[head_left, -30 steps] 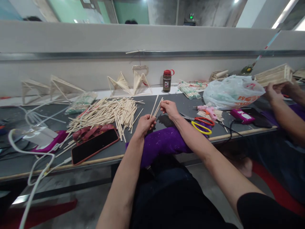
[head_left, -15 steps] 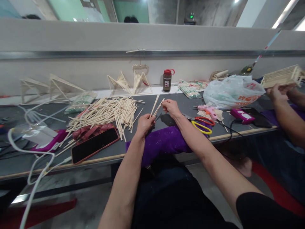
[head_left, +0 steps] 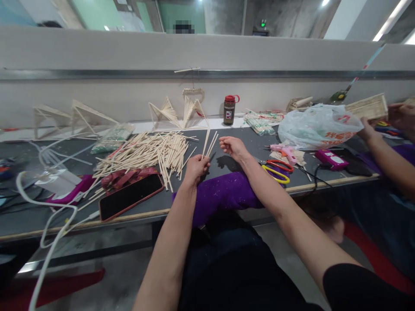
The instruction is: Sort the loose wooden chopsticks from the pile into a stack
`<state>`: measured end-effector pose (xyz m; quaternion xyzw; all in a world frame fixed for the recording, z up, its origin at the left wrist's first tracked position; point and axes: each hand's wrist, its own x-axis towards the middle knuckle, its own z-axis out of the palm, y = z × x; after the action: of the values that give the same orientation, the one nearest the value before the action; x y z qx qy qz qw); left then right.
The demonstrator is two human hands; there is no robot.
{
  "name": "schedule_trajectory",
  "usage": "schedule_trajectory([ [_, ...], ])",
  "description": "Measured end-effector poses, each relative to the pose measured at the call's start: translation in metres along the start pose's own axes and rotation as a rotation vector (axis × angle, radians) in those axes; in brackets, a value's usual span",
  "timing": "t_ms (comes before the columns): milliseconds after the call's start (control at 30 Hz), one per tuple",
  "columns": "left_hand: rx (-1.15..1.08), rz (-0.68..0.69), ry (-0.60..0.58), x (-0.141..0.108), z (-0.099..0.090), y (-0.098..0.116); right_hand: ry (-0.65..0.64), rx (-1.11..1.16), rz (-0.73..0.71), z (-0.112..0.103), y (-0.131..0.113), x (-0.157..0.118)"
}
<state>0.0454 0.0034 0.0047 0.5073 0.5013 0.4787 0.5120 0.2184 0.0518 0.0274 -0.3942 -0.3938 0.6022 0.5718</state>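
Observation:
My left hand [head_left: 197, 167] is closed on a few thin wooden sticks [head_left: 210, 144], which point up and away from me. Just to the right, my right hand [head_left: 231, 146] is held apart from the sticks, its fingers curled; whether it pinches anything is too small to tell. Left of my hands lies a large heap of loose sticks [head_left: 142, 149]. A purple cloth [head_left: 223, 192] covers the table edge below both hands. Yellow and red handled scissors [head_left: 275, 170] rest right of my right forearm.
A phone [head_left: 129, 198] lies front left near white cables. Behind are stick models [head_left: 165, 113] and a bottle [head_left: 228, 111]. At right are a pink glue gun [head_left: 283, 153], a plastic bag [head_left: 319, 125] and another person's hands with a stick structure [head_left: 368, 107].
My right hand has come away from the sticks, which stay in my left hand and are now spread differently. The other person's stick structure has moved left and turned.

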Motion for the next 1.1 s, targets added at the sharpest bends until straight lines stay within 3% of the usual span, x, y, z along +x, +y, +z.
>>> schedule_trajectory([
  [200,0.039,0.000,-0.003,0.000,0.000,-0.001,-0.019,0.098,0.078,-0.001,-0.003,0.001],
  [667,0.161,0.031,-0.010,0.000,0.001,-0.004,0.153,-0.025,-0.031,-0.001,0.006,0.005],
  [1100,0.223,0.048,-0.025,-0.003,0.002,-0.006,0.150,-0.144,-0.054,-0.003,0.009,0.007],
])
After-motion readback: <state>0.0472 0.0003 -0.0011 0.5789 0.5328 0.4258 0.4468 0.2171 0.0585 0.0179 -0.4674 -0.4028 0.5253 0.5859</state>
